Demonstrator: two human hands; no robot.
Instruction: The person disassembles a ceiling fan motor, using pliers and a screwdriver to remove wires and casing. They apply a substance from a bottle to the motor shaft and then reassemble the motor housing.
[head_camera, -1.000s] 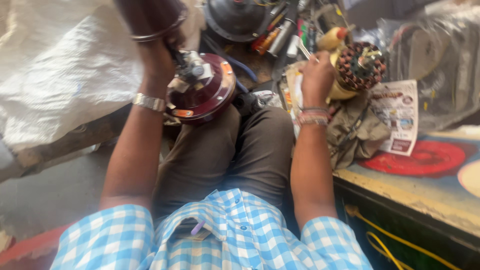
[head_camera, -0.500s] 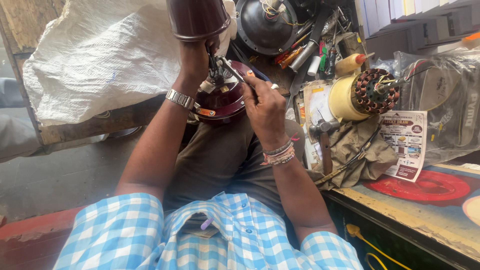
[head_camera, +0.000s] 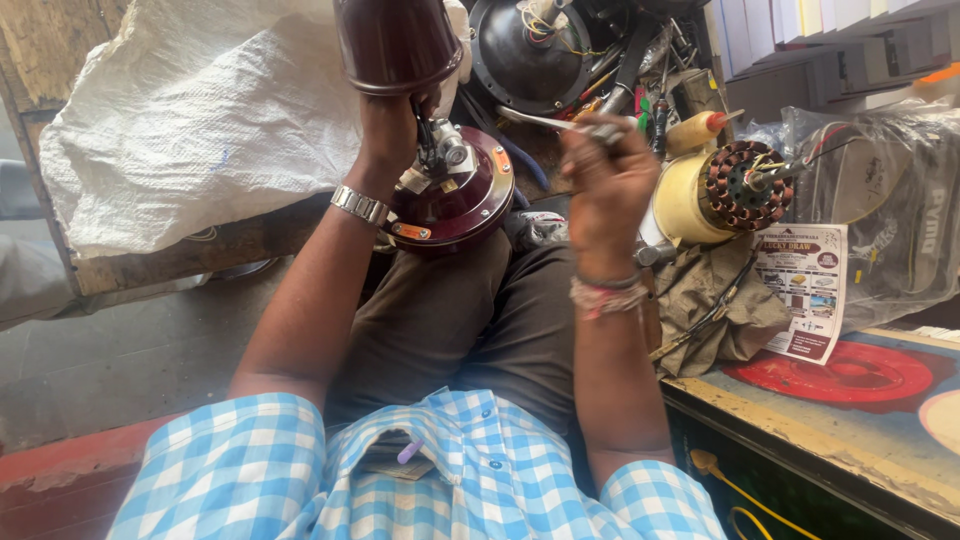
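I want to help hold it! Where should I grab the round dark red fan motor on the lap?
Probably grip the maroon fan motor by its wide round rim, coming from the right side. The left hand already holds the wired shaft on top, and the rim's lower edge rests on the knee.

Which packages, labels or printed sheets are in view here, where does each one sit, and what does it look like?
Printed leaflet: right of the wound motor core, on the cloth; rectangular, white with maroon bands and small pictures.
Clear plastic bag: far right, behind the leaflet; transparent, crinkled, dark lettering.
White woven sack: upper left, beside the left hand; large, bulging.
Small sticker: on the maroon fan housing's rim; orange.
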